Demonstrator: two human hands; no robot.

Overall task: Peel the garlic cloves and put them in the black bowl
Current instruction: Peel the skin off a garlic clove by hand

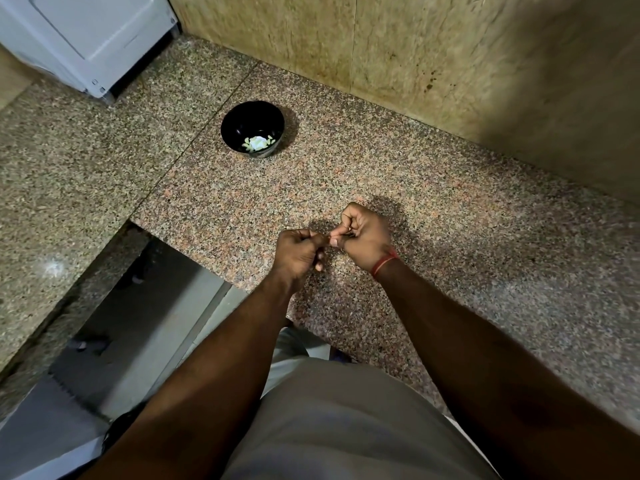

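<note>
From the head view I am seeing both hands working close together over the granite desk [450, 209], low of centre. The left hand [299, 252] is curling its fingers, seemingly pinching something small, and the right hand [365, 237] is pinching at the same spot from three o'clock; the garlic clove [328, 236] between them is mostly hidden, so I am judging it is there. The black bowl [230, 124] is sitting well apart at eleven o'clock, holding pale peeled cloves [256, 143]. I am expecting the clove to be light, firm and slippery once bare, its skin papery; pinching at a tip should be working best
</note>
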